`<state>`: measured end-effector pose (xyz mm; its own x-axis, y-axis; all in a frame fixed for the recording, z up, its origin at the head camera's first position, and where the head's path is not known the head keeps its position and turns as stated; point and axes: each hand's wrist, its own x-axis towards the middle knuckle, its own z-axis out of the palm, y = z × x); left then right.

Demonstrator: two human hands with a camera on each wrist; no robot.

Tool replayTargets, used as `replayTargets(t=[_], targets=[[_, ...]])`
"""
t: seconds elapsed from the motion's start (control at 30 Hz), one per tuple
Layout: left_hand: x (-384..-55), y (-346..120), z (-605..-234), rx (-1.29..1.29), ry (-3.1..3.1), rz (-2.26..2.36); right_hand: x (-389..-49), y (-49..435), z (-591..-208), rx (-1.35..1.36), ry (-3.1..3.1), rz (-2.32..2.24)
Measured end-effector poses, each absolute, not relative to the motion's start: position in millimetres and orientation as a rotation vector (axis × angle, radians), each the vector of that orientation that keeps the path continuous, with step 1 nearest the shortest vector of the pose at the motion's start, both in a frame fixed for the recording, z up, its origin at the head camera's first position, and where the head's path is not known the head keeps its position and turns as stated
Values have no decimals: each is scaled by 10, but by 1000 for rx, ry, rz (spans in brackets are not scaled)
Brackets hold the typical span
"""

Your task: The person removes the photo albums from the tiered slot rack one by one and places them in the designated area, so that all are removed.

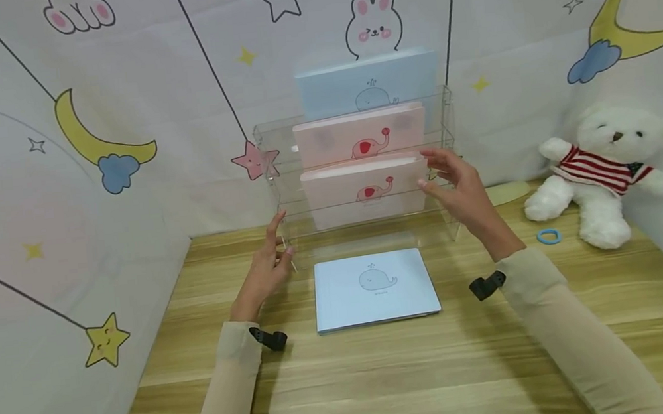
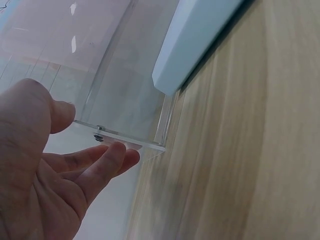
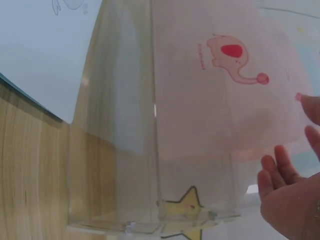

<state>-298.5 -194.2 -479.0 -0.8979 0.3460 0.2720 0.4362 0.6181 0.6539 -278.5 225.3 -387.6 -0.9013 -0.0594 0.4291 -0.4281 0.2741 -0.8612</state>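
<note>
A clear acrylic rack stands at the back of the table, holding two pink elephant-print books in its tiers, with a pale blue whale-print book at the top back. My left hand grips the rack's left side panel, thumb at its front edge, fingers outside. On the right, my right hand is at the right edge of the front pink book; its thumb overlaps the cover and its other fingers are spread loosely. Behind that is the second pink book. A light blue whale-print book lies flat before the rack.
A white teddy bear in a striped shirt sits at the right, with a blue ring beside it. A pale flat piece lies behind my right wrist. Printed cloth hangs close behind the rack and along the left.
</note>
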Motion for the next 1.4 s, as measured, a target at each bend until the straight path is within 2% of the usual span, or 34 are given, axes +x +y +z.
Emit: replayTargets(t=[0.6,1.2,1.4], targets=[[-2964,-1980,-4792,-654,-2721,-1167,-2956,2191,-3802,535,-2224,1710],[-3018,-1937,-4790,-698,-2690,-1130,-3131,2178,-3754,491,-2301,1742],[-3002,-1948,-4793,-686,-2700,-1135,-3197,2155,-3825,581,-2274,1799]])
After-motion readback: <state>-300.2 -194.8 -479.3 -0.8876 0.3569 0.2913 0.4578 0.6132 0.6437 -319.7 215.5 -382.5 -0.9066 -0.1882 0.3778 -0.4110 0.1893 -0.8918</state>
